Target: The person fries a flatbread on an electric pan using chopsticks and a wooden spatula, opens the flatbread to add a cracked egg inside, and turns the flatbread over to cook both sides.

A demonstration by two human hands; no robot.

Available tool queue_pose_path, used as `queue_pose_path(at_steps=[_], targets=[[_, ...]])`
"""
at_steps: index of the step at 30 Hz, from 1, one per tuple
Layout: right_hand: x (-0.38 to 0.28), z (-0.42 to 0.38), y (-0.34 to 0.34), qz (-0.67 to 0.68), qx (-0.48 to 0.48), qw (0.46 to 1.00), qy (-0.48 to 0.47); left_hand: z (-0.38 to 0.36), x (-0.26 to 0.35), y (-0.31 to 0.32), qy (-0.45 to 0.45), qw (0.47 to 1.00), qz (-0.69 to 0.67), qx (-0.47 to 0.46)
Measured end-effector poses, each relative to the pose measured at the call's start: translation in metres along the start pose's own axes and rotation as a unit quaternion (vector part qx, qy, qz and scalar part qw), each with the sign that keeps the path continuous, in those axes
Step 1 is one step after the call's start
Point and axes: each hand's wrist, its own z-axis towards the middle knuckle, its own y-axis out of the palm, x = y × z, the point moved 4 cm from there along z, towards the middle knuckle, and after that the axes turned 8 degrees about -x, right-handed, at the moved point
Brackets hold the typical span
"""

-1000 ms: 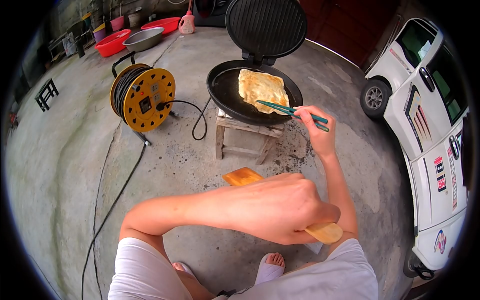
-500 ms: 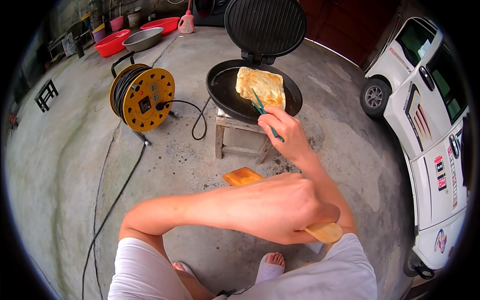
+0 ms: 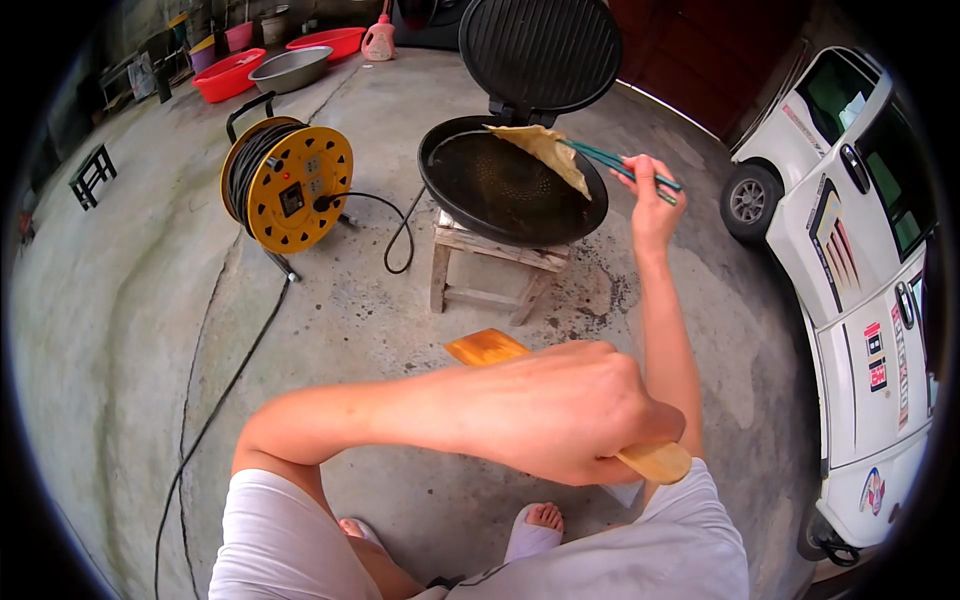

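My right hand (image 3: 652, 195) is closed around green chopsticks (image 3: 600, 155), whose tips meet the edge of a browned flatbread (image 3: 545, 152). The flatbread is tilted up and folded over at the right side of the round black electric griddle (image 3: 470, 190). Much of the oily dark cooking plate shows beside it. The griddle's ribbed lid (image 3: 540, 50) stands raised behind. Nearer to me, my left hand (image 3: 570, 410) is wrapped round a wooden spatula (image 3: 487, 346). Its flat blade shows past the forearm and its rounded handle end sticks out below the fist.
A low wooden stool (image 3: 490, 265) holds up the griddle. On the left stands a yellow cable reel (image 3: 298, 190), its cord (image 3: 225, 410) running over the concrete floor. A white vehicle (image 3: 850, 200) is at the right. Red basins (image 3: 228, 76) and a grey basin (image 3: 290, 70) lie at the back.
My right hand has moved right and up with the chopsticks. The flatbread, flat before, has been lifted and tilted toward the griddle's right side. My left hand keeps its hold on the spatula.
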Motion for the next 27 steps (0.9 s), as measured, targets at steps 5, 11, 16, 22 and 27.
queue_pose_path(at_steps=[5, 11, 16, 22, 27], targets=[[0.03, 0.02, -0.048, 0.145, 0.136, 0.978, 0.065, 0.002, 0.003, -0.002, -0.027, 1.0, -0.013, -0.003], [0.046, 0.022, -0.068, 0.175, 0.18, 0.965, 0.08, 0.003, 0.004, -0.001, -0.026, 1.0, -0.007, -0.002], [0.024, 0.01, -0.049, 0.096, 0.095, 0.99, 0.032, 0.004, 0.005, -0.001, -0.023, 1.0, -0.012, -0.004], [-0.02, -0.023, -0.002, -0.206, -0.059, 0.975, -0.064, 0.003, 0.006, -0.001, -0.019, 1.0, -0.009, -0.004], [-0.043, -0.042, 0.025, -0.247, -0.164, 0.954, -0.037, 0.002, 0.005, 0.002, -0.011, 1.0, 0.01, -0.022]])
